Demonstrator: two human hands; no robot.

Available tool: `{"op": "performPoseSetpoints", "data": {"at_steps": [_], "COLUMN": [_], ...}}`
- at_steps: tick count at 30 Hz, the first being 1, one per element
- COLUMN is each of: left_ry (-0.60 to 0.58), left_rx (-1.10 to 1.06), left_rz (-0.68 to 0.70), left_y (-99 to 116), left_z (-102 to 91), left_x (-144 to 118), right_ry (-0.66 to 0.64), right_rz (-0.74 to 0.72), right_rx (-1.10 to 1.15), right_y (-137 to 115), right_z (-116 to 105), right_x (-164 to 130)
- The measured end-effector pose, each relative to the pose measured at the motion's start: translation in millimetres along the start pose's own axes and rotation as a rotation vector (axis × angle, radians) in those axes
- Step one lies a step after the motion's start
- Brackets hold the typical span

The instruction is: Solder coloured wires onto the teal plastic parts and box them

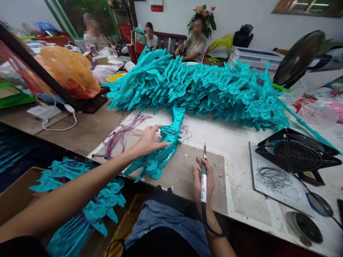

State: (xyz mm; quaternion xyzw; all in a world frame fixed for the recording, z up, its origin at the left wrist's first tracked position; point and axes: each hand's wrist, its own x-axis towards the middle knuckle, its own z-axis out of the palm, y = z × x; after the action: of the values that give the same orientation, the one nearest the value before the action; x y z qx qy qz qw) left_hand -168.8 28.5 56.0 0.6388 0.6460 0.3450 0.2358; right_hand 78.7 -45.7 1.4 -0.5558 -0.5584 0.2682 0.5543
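My left hand (pixel 150 141) hovers at a small stack of teal plastic parts (pixel 174 137) on the table, its thumb and fingers apart. Whether its fingertips touch the parts is hard to tell. Thin purple and red wires (pixel 123 134) spread out from the stack toward the left. In my right hand (pixel 197 180) is a soldering iron (pixel 204 184), its tip pointing up and away from me. The iron's dark cord loops down past my wrist. Behind the stack lies a large heap of similar teal parts (pixel 198 89).
At right stand a black fan (pixel 291 153) and a board with a coil of solder wire (pixel 276 178), near a round tin (pixel 305 226). Below the table's left edge, a cardboard box (pixel 20 189) holds wired teal parts (pixel 99 210). An orange bag (pixel 66 69) sits far left. Several people sit beyond.
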Motion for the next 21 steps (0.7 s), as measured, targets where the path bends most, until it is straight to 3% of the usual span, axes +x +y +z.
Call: {"op": "performPoseSetpoints", "data": {"at_steps": [2,5,7,8,13,17,21], "left_ry": [-0.033,-0.389,-0.594,-0.639,-0.628,-0.575,-0.578], "left_rx": [-0.165,-0.485,-0.651,-0.706,-0.862,-0.961,-0.99], "left_rz": [-0.18,-0.427,-0.459,-0.457,-0.563,-0.649,-0.603], "left_y": [-4.5,-4.4,-1.4,0.2,6.0,19.7,37.3], "left_z": [-6.6,-9.8,-6.6,-4.0,12.3,31.7,58.4], "left_x": [3.6,8.5,11.2,12.2,8.1,-3.2,-11.2], "right_ry": [-0.003,0.026,0.049,0.061,0.118,0.167,0.21], "right_rz": [0.098,0.211,0.269,0.293,0.303,0.214,0.058], "right_rx": [0.182,0.418,0.534,0.579,0.657,0.605,0.466], "right_y": [-2.1,-4.3,-5.6,-6.3,-12.7,-21.2,-24.6], "right_z": [26.8,65.1,86.0,94.3,107.9,90.2,63.2], "right_x": [-0.7,0.0,1.5,2.4,4.6,8.0,13.4]}}
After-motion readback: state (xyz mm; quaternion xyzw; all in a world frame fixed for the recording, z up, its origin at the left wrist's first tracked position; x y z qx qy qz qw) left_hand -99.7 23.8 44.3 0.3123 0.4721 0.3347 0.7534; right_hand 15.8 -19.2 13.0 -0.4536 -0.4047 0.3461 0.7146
